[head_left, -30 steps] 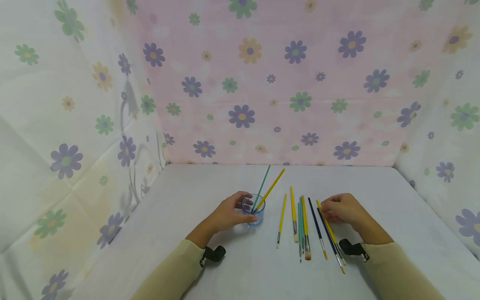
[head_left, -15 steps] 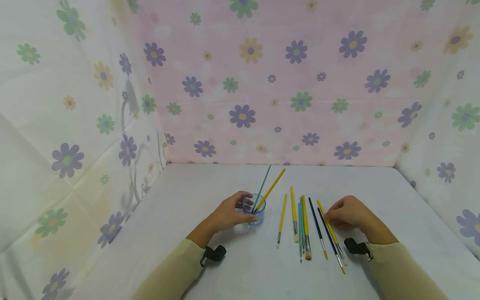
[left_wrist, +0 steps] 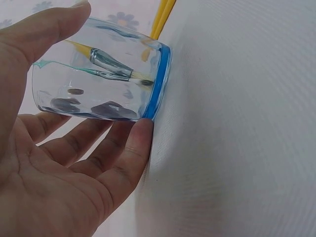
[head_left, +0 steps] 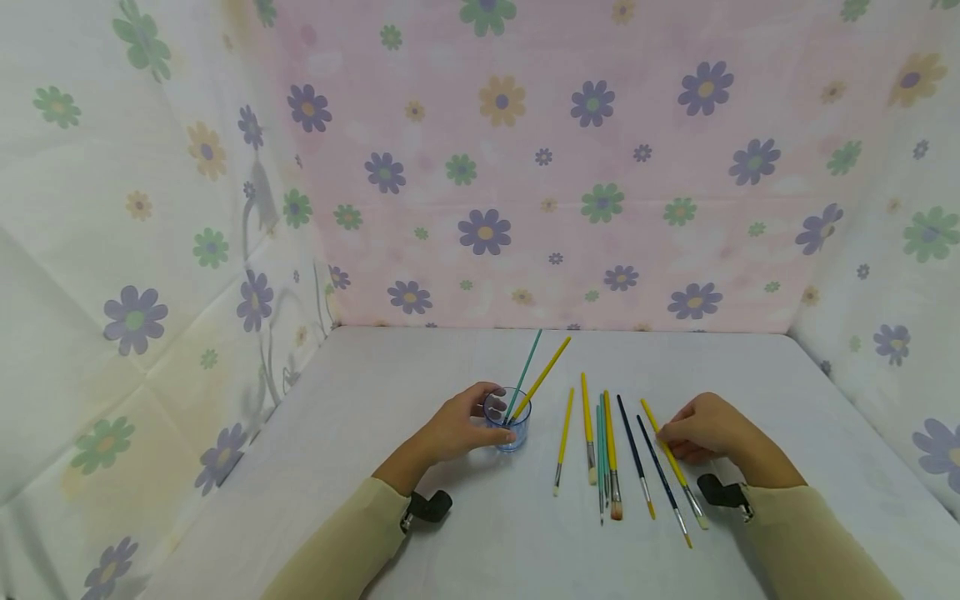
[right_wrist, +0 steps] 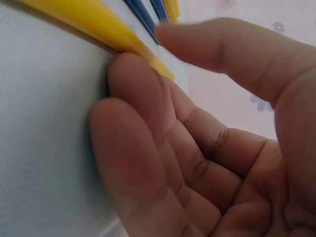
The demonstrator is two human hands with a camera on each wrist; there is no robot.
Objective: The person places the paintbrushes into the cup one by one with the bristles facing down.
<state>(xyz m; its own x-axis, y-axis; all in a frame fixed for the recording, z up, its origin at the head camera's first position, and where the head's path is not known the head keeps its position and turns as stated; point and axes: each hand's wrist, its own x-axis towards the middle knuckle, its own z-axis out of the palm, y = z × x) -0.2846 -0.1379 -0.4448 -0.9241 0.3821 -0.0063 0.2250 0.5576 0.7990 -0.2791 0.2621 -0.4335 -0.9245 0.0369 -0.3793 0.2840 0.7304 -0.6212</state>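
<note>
My left hand [head_left: 453, 429] holds a clear drinking glass [left_wrist: 79, 106] with a blue base, thumb on one side and fingers round the other. The glass stands on the table. A teal paintbrush [head_left: 528, 367] and a yellow paintbrush [head_left: 551, 364] lean in it, bristles down. On the right, my right hand [head_left: 708, 429] is beside the rightmost yellow paintbrush [head_left: 678, 473], which lies flat. In the right wrist view a fingertip touches that yellow brush [right_wrist: 94, 22], while the thumb stands apart from it.
Left of the right hand lie two dark blue paintbrushes [head_left: 662, 472], several yellow and teal ones [head_left: 602, 442], and a single small yellow paintbrush [head_left: 565, 429]. A white cloth [head_left: 420, 358] covers the table. Flowered curtains [head_left: 525, 167] stand behind and at both sides.
My right hand has moved slightly right and toward me. The rightmost yellow paintbrush has shifted right, away from the dark brush beside it. The left hand and glass have stayed put.
</note>
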